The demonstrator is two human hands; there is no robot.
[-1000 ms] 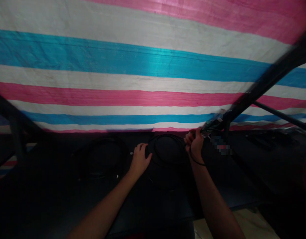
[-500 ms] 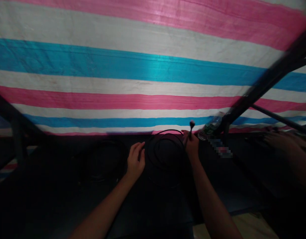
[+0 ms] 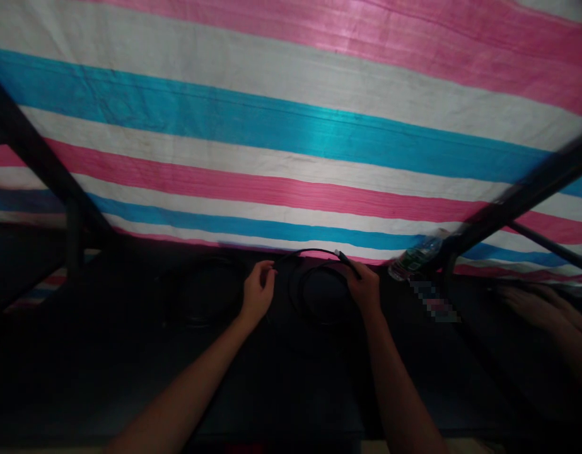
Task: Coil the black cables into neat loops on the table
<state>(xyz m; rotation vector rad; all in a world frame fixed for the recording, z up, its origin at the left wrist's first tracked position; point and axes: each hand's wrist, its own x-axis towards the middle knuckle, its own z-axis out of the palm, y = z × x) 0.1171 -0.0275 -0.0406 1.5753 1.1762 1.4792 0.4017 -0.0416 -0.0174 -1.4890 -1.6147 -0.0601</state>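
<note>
A thin black cable (image 3: 306, 250) arches between my two hands above a dark surface. My left hand (image 3: 259, 292) is closed, its thumb and fingers pinching the cable at the arch's left end. In my right hand (image 3: 365, 287) is a black cable plug (image 3: 348, 262) with a pale tip, pointing up and to the left. Below and between the hands lie loops of the same kind of black cable, a coil (image 3: 314, 321) hard to make out in the dim light. Another dark coil (image 3: 196, 325) rests left of my left hand.
A clear plastic bottle (image 3: 416, 257) with a green label lies right of my right hand, near a pixelated flat item (image 3: 435, 301). Striped sheeting (image 3: 272, 145) hangs behind, between dark frame bars (image 3: 522, 205). Another person's hand (image 3: 527, 302) is at the far right.
My left hand has closed its fingers on the cable. My right hand has tilted the plug leftward, and the cable now spans both hands. The view has tilted and shifted slightly.
</note>
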